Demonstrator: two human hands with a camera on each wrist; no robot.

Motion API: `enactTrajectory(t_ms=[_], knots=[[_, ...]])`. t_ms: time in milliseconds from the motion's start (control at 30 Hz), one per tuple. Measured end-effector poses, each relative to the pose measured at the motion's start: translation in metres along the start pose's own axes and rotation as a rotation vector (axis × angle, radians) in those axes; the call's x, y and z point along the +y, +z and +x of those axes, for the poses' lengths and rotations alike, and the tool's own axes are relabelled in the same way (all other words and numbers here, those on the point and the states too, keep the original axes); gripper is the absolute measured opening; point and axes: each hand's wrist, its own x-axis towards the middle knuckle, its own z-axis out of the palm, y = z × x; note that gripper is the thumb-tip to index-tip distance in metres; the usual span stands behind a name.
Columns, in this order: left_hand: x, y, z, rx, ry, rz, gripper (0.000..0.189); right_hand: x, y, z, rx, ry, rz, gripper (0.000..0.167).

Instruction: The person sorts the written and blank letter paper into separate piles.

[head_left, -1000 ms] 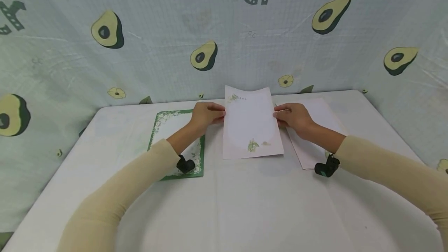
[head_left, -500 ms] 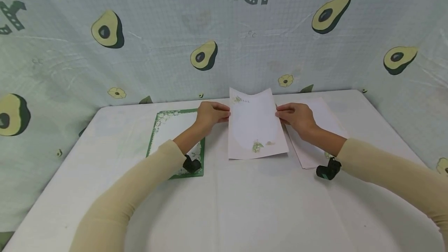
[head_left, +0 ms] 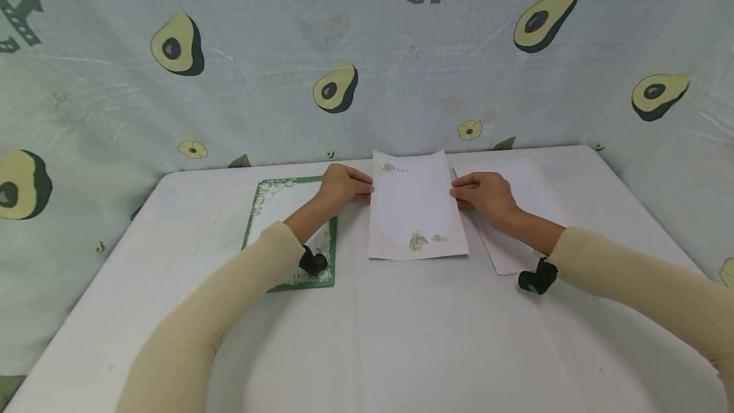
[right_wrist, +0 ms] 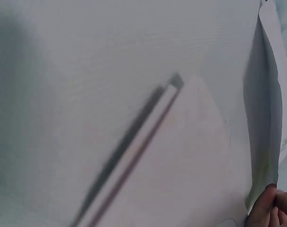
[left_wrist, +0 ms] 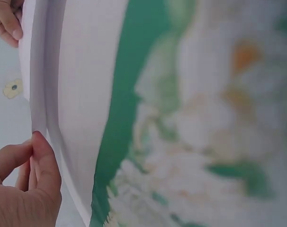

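Observation:
Near the back middle of the table, a pale pink sheet of paper (head_left: 415, 202) with small green floral prints is held by both hands. My left hand (head_left: 344, 185) pinches its left edge between thumb and fingers. The left wrist view shows that pinch close up, with the paper's edge (left_wrist: 39, 71) standing above the table. At the opposite edge my right hand (head_left: 486, 195) grips with thumb and fingers; its fingertips (right_wrist: 265, 198) show at the lower right of the right wrist view. The sheet's back is hidden in the head view.
Under my left forearm lies a small pile of green-bordered floral paper (head_left: 289, 199). A pile of pale pink sheets (head_left: 518, 177) lies beneath my right hand and forearm. The white-covered table (head_left: 367, 343) ends at an avocado-print cloth (head_left: 258, 81) hanging behind it.
The held sheet shifted right with both hands, then slightly back left. Its top edge sits lower and its curled bottom edge looks straighter. Both hands keep their hold.

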Motion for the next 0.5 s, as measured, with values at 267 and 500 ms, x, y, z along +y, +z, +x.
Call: enactTrajectory(t_ms=[267, 500], knots=[[0.0056, -0.0024, 0.0037, 0.011, -0.037, 0.009, 0.015, 0.0003, 0.0027, 0.0088, 0.01, -0.018, -0.042, 0.027], [0.0105, -0.0002, 0.0057, 0.007, -0.014, -0.044, 0.017, -0.0075, -0.0029, 0.0079, 0.007, 0.0, -0.056, 0.028]])
